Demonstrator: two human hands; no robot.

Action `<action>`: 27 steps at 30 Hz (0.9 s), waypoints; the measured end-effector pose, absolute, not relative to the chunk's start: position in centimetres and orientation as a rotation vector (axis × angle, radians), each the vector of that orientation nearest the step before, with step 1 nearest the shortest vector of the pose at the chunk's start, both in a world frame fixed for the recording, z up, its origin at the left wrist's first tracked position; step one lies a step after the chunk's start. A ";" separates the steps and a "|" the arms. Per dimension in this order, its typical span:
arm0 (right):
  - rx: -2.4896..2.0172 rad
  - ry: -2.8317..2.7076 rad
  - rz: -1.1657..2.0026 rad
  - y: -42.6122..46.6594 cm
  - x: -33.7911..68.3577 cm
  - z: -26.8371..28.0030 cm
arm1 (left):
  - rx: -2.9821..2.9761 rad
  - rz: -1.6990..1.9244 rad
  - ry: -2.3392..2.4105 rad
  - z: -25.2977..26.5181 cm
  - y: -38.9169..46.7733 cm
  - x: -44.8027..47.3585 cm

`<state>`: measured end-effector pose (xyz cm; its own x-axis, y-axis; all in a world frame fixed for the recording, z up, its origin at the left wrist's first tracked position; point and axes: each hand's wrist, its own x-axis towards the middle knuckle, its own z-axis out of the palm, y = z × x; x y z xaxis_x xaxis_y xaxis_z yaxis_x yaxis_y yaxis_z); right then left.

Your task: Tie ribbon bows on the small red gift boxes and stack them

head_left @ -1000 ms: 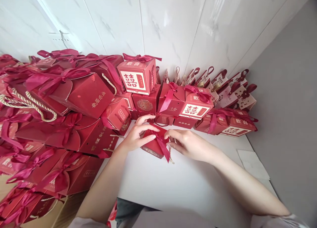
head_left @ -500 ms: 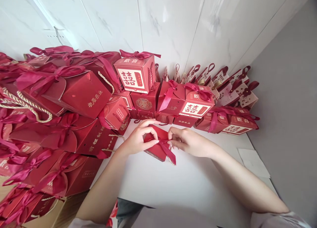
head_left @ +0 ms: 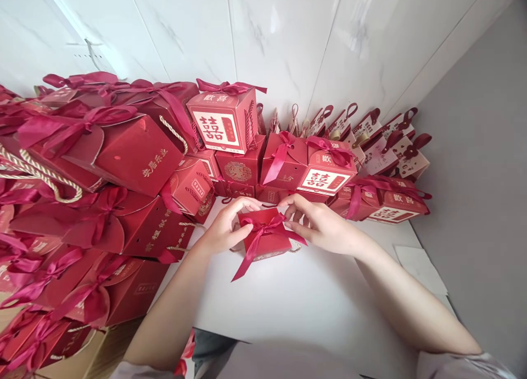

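A small red gift box (head_left: pixel 269 250) stands on the white table in front of me, with a dark red ribbon bow (head_left: pixel 263 230) across its top. One ribbon tail hangs over the front and another points right. At the left side, my left hand (head_left: pixel 228 228) curves round the box, its thumb by the bow's left loop and its fingers behind. My right hand (head_left: pixel 319 225) is round the opposite side, thumb and fingers at the bow's right loop and back corner. A twisted cord handle (head_left: pixel 295 246) shows below the right tail.
Stacked red gift boxes (head_left: pixel 123 148) with bows and cord handles fill the left side. More boxes (head_left: pixel 307 162) line the back by the marbled wall (head_left: pixel 280 44). Behind them are several pale tags or bags with ribbon loops (head_left: pixel 379 154). White paper (head_left: pixel 420 266) lies at right.
The box has turned from a slant to face me more squarely. Both hands have let go of the pinched ribbon and spread to the box's sides; the bow's loops now show.
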<state>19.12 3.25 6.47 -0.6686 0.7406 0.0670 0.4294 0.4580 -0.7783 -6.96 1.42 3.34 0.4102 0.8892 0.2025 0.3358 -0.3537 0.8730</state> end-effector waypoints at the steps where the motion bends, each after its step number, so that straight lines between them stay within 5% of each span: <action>1: -0.979 -2.318 1.065 3.2 19.1 6.5 | 1.900 0.859 1.043 3.3 1.5 -7.1; 12: -0.894 -2.394 0.884 3.4 18.6 5.1 | 1.933 0.765 1.171 3.3 1.7 -7.2; 27: -0.801 -2.401 0.908 3.0 18.6 5.7 | 1.821 1.112 1.133 2.4 0.9 -5.9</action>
<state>18.58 2.98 5.69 -0.7311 0.6525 0.1994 0.3573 0.6151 -0.7028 -5.95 0.94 2.40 0.2453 0.9235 0.2948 0.3122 -0.3631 0.8779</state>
